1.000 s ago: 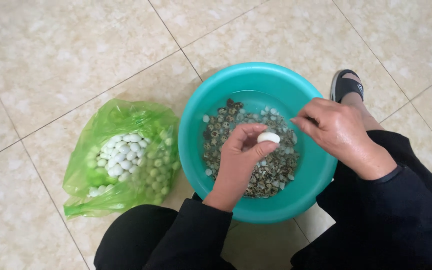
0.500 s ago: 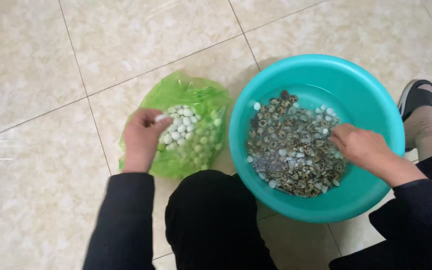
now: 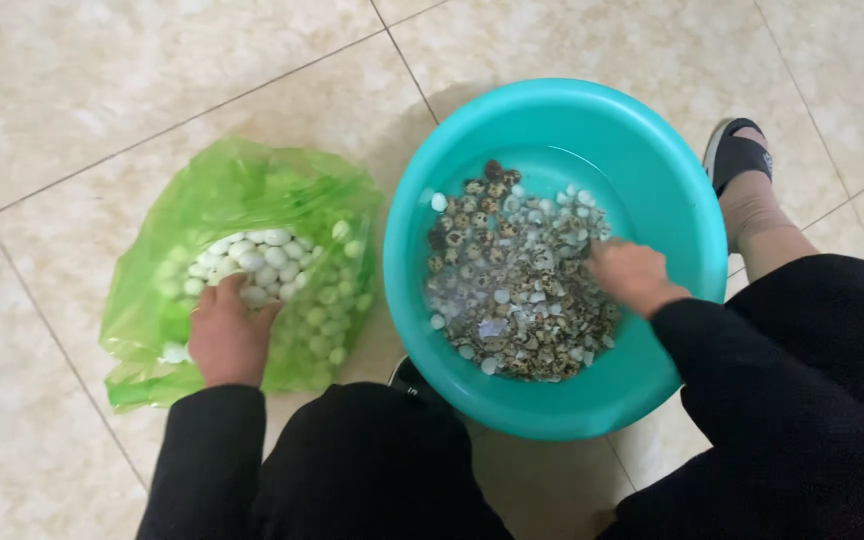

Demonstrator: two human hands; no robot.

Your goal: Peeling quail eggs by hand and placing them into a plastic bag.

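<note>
A person crouched on a tiled floor (image 3: 102, 90) works with both hands. The left hand (image 3: 224, 335) rests on the green plastic bag (image 3: 202, 200), its grip among the peeled white eggs (image 3: 252, 258); whether it is closed on one cannot be told. The right hand (image 3: 632, 275) reaches into the teal basin (image 3: 592, 120), grip buried in speckled shells (image 3: 512, 290) and water, its state unclear.

Left hand (image 3: 224, 338) rests on peeled white eggs (image 3: 252, 262) inside the green plastic bag (image 3: 252, 190). Right hand (image 3: 630, 274) is in the teal plastic basin (image 3: 562, 120), among speckled shell fragments (image 3: 512, 290).
</note>
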